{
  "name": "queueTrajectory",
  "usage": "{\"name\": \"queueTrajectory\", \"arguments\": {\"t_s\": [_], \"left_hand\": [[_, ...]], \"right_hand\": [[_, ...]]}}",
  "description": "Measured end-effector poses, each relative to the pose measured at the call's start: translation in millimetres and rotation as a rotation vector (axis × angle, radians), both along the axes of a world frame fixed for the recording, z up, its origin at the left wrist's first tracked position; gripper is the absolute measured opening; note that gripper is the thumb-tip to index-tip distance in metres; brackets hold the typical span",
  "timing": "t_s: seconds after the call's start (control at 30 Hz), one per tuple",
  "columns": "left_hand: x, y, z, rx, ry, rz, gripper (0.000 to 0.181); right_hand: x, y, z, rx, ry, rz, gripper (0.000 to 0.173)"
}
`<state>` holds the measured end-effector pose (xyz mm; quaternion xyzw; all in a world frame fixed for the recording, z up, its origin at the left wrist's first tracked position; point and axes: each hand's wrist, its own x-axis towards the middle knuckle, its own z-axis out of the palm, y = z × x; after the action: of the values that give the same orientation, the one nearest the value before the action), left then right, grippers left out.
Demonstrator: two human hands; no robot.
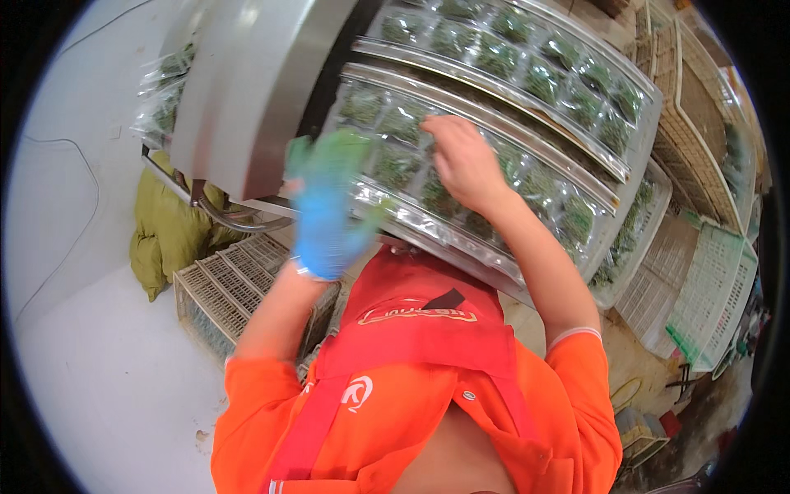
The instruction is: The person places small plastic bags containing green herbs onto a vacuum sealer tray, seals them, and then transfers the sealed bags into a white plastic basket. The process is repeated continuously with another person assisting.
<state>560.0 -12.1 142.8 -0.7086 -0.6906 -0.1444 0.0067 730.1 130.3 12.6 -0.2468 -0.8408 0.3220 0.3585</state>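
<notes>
A row of clear plastic packs with green leafy contents [395, 168] lies before me, framed by metal rails. My left hand [330, 207], in a blue and green glove, is motion-blurred above the row's left end. Its fingers and thumb are spread, and nothing shows in it. Bare and bent at the fingers, my right hand [463, 157] is over the middle of the same row. Its fingertips are at the clear film; whether they pinch it is hidden. Beyond the rails lies a second row of similar packs [497, 57]. A stainless steel machine housing [247, 92] rises beside my left hand.
More sealed packs [170, 92] protrude past the housing's far left side. Below stand a plastic crate [247, 278] and olive-green sacks [170, 216]. At right are stacked beige crates [697, 123], a tub of loose greens [626, 241] and a green-edged crate [716, 296].
</notes>
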Motion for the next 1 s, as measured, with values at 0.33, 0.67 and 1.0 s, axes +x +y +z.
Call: {"name": "queueTrajectory", "arguments": {"t_s": [0.33,0.67,1.0], "left_hand": [[-423.4,-210.1,18.6,0.167,0.408,0.650,0.070],[-585.7,-152.3,-26.1,-0.018,0.369,0.140,0.031],[-553.6,-140.6,11.5,0.013,0.401,0.140,0.013]], "right_hand": [[-170.9,28.6,-48.7,0.242,-0.383,-0.072,0.032],[-169.2,23.7,-36.5,0.206,-0.687,-0.052,0.052],[-155.6,-96.9,97.3,0.094,0.182,-0.292,0.054]]}}
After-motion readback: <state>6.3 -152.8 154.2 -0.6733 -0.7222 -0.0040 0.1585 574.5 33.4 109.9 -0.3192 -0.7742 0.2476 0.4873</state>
